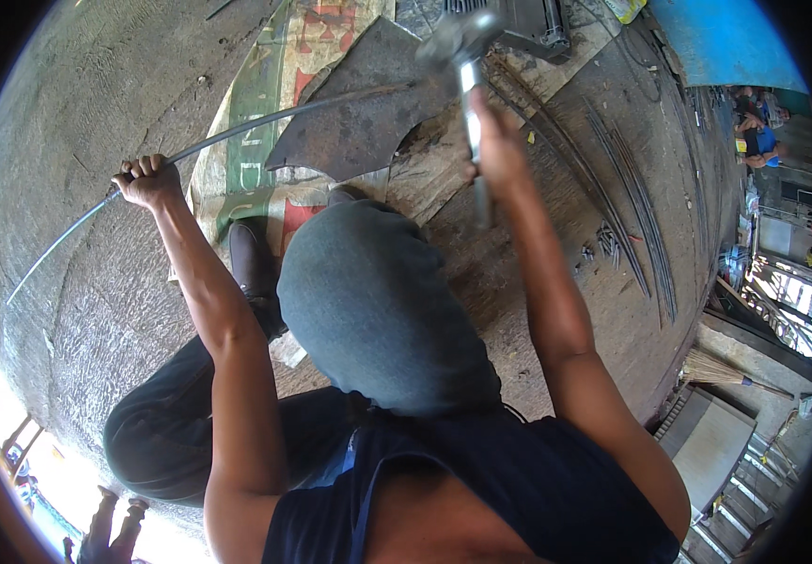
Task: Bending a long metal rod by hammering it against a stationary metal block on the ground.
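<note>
My left hand (149, 180) is closed in a fist round a long thin metal rod (265, 119), out to the left. From the fist the rod runs right to a dark, irregular steel plate (340, 132), where its far end lies. My right hand (500, 150) grips the pale handle of a hammer (462, 42), raised to the right of the plate. Motion smears the hammer's head, which partly covers the view near the rod's end. Beneath the plate is a worn printed sheet (248, 155) in green, red and cream.
Several long rods (646, 207) lie on the floor at right, beside a small heap of short metal pieces (607, 241). A dark metal frame (538, 23) stands at the top. My bent knee (368, 291) is close in front. A broom (716, 368) is at far right, and people (759, 141) are beyond.
</note>
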A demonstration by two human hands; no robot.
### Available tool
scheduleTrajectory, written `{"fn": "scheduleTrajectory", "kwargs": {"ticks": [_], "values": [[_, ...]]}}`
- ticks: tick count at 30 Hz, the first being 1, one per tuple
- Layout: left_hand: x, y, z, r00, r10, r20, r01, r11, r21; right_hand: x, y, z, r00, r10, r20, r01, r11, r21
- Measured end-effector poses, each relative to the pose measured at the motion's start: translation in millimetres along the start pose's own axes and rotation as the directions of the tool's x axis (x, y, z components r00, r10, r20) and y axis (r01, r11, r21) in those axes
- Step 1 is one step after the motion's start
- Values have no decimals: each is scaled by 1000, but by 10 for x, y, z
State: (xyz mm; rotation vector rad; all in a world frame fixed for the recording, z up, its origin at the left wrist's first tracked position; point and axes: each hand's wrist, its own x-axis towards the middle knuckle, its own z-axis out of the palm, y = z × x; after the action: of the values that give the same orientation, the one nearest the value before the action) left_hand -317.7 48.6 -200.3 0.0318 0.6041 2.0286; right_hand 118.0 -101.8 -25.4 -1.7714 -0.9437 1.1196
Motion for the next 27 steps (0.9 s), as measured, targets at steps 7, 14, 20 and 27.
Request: {"fn": "scheduleTrajectory", "kwargs": {"ticks": [7,14,20,27], "values": [[99,67,-37,1000,2,30,-2,1000,-16,-98,-1030,-253,765,-637,-91,641,742,196],[100,179,-94,997,20,75,-18,999,-39,281,928,367,979,-177,-98,161,976,-148],[151,388,-214,995,20,93,-11,996,-91,130,490,332,982,177,64,-187,957,222],[79,246,-329,999,32,34,-29,995,-98,15,404,341,976,213,47,-219,948,231]]}}
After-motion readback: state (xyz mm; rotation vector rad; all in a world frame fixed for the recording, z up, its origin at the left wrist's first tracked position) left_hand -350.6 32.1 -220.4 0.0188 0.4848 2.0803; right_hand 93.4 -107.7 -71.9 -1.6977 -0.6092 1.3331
